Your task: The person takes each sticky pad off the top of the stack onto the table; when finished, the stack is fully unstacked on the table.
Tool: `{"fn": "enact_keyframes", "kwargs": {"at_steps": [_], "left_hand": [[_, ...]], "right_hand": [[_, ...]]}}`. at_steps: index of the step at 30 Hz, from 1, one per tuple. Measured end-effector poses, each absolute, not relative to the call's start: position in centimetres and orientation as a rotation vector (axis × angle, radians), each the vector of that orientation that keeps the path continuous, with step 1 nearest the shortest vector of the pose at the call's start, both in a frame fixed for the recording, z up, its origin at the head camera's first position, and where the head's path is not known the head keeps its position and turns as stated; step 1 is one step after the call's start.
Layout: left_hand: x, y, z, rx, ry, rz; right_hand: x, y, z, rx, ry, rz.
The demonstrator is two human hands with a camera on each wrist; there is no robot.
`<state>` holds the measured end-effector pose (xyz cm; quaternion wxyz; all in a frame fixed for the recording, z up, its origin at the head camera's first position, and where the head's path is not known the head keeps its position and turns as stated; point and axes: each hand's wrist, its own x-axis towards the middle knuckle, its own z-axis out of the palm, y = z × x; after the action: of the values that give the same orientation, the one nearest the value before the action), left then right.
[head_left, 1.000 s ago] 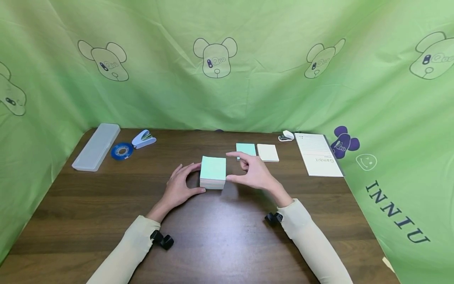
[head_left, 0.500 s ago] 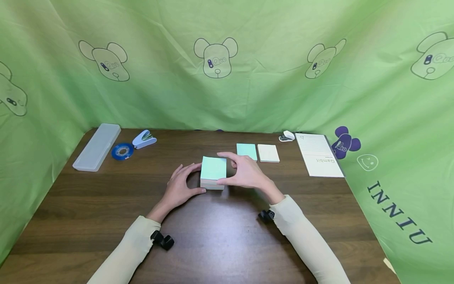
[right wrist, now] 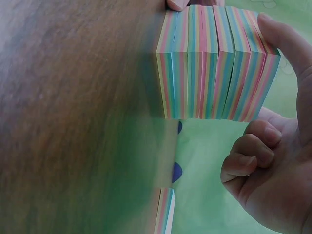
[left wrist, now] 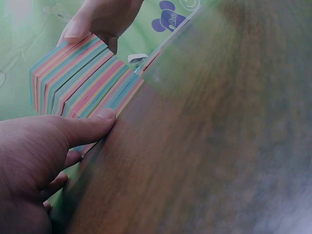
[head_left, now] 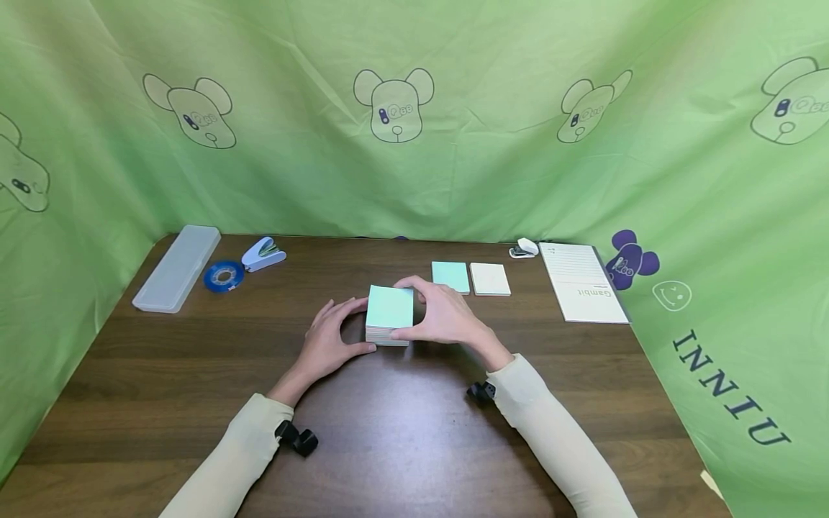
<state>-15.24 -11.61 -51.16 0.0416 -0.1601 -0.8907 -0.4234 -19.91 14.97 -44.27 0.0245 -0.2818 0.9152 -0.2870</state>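
A block of stacked sticky note pads [head_left: 389, 307] stands on the table, pale green on top. Its sides show pink, yellow, blue and green stripes, with thin gaps between pads, in the right wrist view. My left hand [head_left: 327, 342] holds the block low on its left, the thumb [left wrist: 105, 119] against the near face close to the table. From the right, my right hand [head_left: 443, 316] pinches the upper pads between thumb [right wrist: 280, 36] at the near face and index finger at the far edge. Its other fingers [right wrist: 248, 156] are curled in beside the block.
Behind the block lie a pale green note pad [head_left: 450, 276] and a white one [head_left: 489, 279]. A white stapler [head_left: 523, 249] and a notebook [head_left: 583, 282] are at right. Far left: a translucent case [head_left: 176, 270], blue tape roll [head_left: 223, 276] and light blue stapler [head_left: 263, 255].
My right hand has moved left from beside the block, and its thumb and index finger now span the upper pads. The left hand and the block have stayed put.
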Motion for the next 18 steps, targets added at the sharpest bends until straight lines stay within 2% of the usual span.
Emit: {"fn": "enact_keyframes", "kwargs": {"at_steps": [18], "left_hand": [[-15.21, -11.61, -51.04, -0.478, -2.733, -1.295]], "right_hand": [[-20.29, 15.05, -44.64, -0.927, 2.769, -0.983]]}}
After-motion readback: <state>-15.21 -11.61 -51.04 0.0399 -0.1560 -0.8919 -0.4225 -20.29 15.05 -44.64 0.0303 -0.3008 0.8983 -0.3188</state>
